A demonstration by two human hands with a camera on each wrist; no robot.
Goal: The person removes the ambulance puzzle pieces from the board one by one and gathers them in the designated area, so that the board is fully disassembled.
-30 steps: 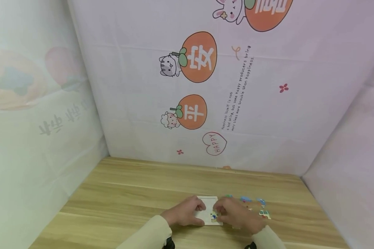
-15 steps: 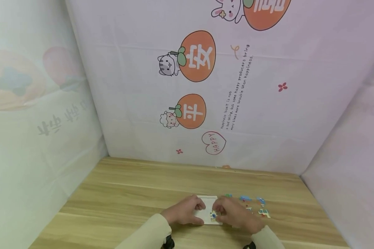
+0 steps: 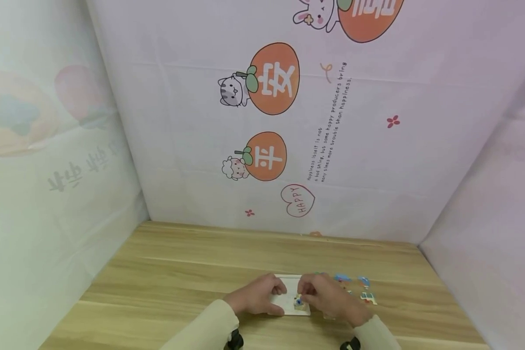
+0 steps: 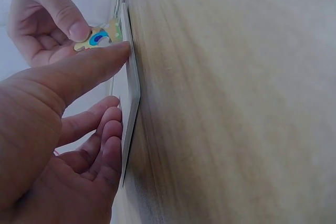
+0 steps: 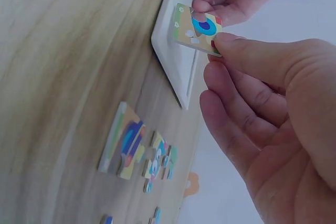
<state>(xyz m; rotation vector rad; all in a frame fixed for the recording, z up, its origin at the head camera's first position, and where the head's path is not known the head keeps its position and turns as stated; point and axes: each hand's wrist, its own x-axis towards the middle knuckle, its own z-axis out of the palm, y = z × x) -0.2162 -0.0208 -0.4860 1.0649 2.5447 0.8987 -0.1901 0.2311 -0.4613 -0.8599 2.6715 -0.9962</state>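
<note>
A shallow white puzzle tray (image 3: 288, 284) lies on the table between the two hands. My right hand (image 3: 330, 299) pinches a jigsaw piece (image 5: 184, 27) between thumb and fingers over the tray's near right part. That piece is tan with a blue ringed spot and a green edge; the left wrist view shows the same piece (image 4: 111, 36) tilted. My left hand (image 3: 255, 294) holds the tray at its left side, with the thumb on the near rim and curled fingers touching it farther back. Whether the piece touches the tray floor, I cannot tell.
Several loose jigsaw pieces lie on the wooden table (image 3: 179, 272) right of the tray, among them a blue one (image 3: 342, 278), a green and white one (image 3: 368, 297) and a purple and tan one (image 5: 128, 140). White printed cloth (image 3: 192, 146) walls the back and sides.
The right hand's fingers have moved slightly left over the jigsaw piece, and the piece has tilted a little. The left hand stays on the tray. The head view has shifted slightly.
</note>
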